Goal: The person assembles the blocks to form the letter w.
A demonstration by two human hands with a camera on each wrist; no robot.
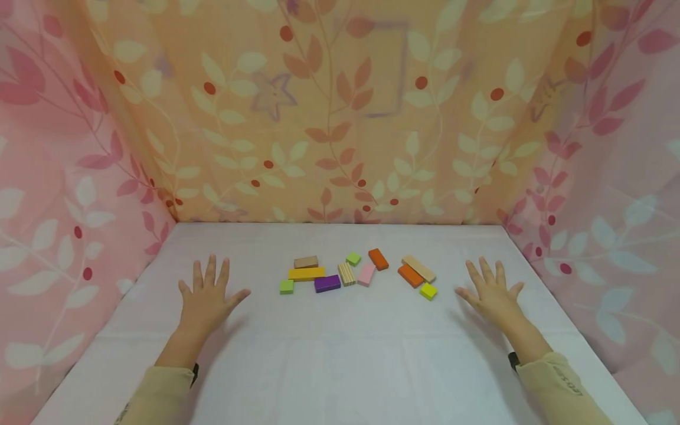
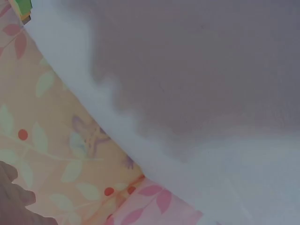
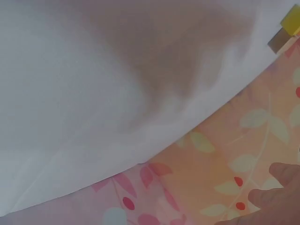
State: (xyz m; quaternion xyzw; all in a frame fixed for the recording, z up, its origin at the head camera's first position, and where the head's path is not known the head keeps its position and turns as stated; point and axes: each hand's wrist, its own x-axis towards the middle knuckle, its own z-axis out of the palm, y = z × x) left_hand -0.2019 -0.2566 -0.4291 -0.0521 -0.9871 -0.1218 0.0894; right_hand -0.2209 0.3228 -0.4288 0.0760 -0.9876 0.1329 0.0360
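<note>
My left hand (image 1: 206, 298) is held with fingers spread, left of a group of small coloured blocks, and holds nothing. On the other side my right hand (image 1: 494, 298) is spread the same way, nearest to a yellow cube (image 1: 428, 291). Beside that cube lie an orange block (image 1: 411, 275) and a tan plank (image 1: 418, 268). Toward the middle are another orange block (image 1: 378, 259), a pink block (image 1: 366, 275), a striped block (image 1: 346, 274) and a green cube (image 1: 353, 258). Farther left are a purple block (image 1: 327, 284), a yellow-orange bar (image 1: 306, 274), a brown block (image 1: 306, 261) and a second green cube (image 1: 287, 287).
A white cloth (image 1: 340, 366) covers the table under the blocks. Leaf-patterned curtains enclose it: an orange one (image 1: 329, 118) at the back, pink ones at the left (image 1: 58, 177) and right (image 1: 611, 177). A dark band (image 1: 513, 361) shows at the right wrist.
</note>
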